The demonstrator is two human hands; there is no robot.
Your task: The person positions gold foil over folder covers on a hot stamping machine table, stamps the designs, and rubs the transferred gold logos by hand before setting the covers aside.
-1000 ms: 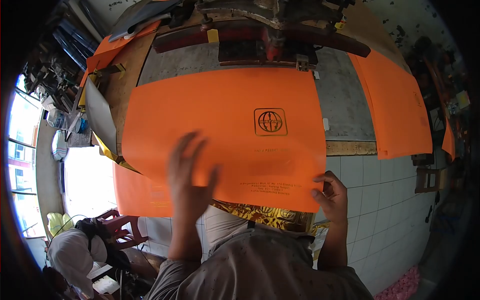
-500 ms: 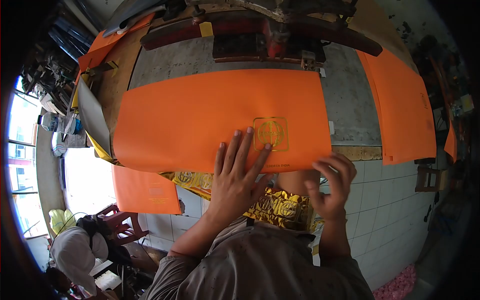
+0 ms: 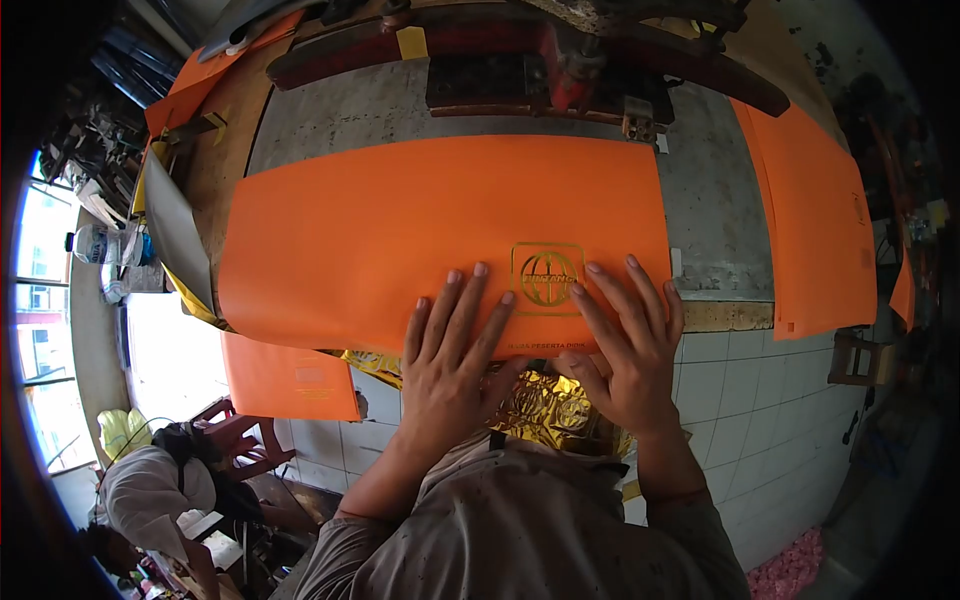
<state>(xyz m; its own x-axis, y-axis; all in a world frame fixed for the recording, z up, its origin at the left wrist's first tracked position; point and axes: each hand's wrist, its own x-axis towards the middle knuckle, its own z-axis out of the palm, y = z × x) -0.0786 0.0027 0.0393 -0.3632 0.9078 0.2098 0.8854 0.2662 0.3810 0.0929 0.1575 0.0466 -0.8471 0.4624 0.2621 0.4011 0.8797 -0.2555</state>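
A large orange sheet (image 3: pixel 400 220) lies in front of me over a grey metal plate (image 3: pixel 705 220). Near its lower right it carries a gold globe emblem (image 3: pixel 548 279) in a square frame, with a line of dark print below. Flat on the sheet, left of the emblem, rests my left hand (image 3: pixel 450 350) with its fingers spread. My right hand (image 3: pixel 630 350) lies on the sheet's lower right part, fingers apart, its fingertips beside the emblem. Crumpled gold foil (image 3: pixel 550 412) hangs below the sheet's near edge.
A red and black press frame (image 3: pixel 560 75) spans the far side. Stacked orange sheets (image 3: pixel 820 220) lie on the right, and another orange sheet (image 3: pixel 285 375) sits lower left. A person in a light shirt (image 3: pixel 160 490) is at the lower left, near a red stool (image 3: pixel 245 440).
My right hand has moved left from beyond the sheet's right corner and now lies on it. My left hand has shifted slightly left and down, uncovering more of the print.
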